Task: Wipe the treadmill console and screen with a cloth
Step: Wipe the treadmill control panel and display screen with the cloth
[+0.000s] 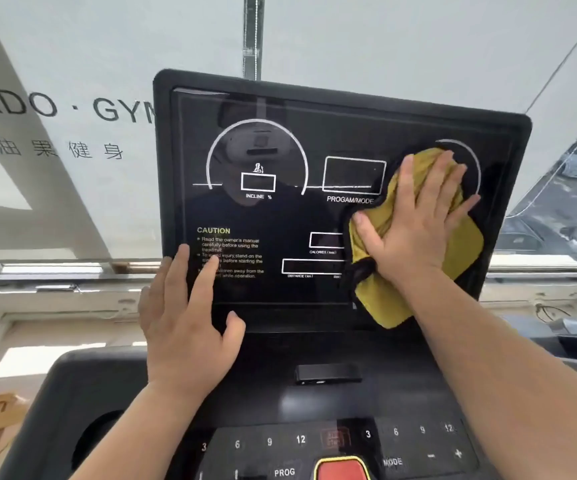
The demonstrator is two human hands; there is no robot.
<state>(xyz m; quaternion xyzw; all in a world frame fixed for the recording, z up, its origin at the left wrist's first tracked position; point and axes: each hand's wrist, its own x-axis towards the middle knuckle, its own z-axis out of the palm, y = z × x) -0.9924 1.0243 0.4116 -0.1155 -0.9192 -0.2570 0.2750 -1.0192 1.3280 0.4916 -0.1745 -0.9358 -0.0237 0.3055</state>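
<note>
The treadmill's black screen (280,216) stands tilted in front of me, with white dial outlines and a CAUTION text at lower left. A yellow cloth (463,244) with a dark edge lies flat against the screen's right side. My right hand (415,220) presses on the cloth with fingers spread, covering the right dial. My left hand (190,317) rests open against the screen's lower left corner, fingers over the caution text, holding nothing. Below lies the console panel (300,441) with number keys, PROG and MODE labels.
A red stop button (342,469) with a yellow rim sits at the bottom centre. A small black clip-like part (328,372) sits on the console deck. A round cup hollow (96,441) is at the left. Behind is a window with gym lettering (58,109).
</note>
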